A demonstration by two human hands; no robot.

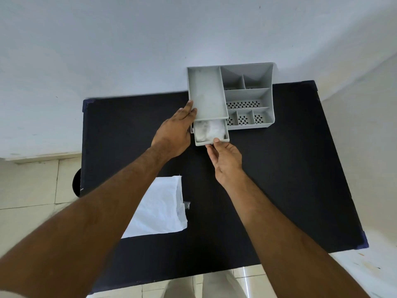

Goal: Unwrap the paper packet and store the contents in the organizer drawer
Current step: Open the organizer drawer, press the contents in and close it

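A grey plastic organizer (247,93) stands at the far edge of a black table (279,168). Its drawer (214,143) is pulled partly out at the lower left and holds crumpled white contents (209,130). My left hand (174,132) rests flat against the organizer's left side, beside the top tray. My right hand (225,158) pinches the drawer's front edge with thumb and fingers. The unwrapped white paper (159,209) lies flat on the table near me, partly hidden by my left forearm.
A small clear scrap (187,204) lies at the paper's right edge. The organizer's open compartments (245,103) have perforated floors. A white wall rises right behind the organizer. Tiled floor shows to the left and below the table.
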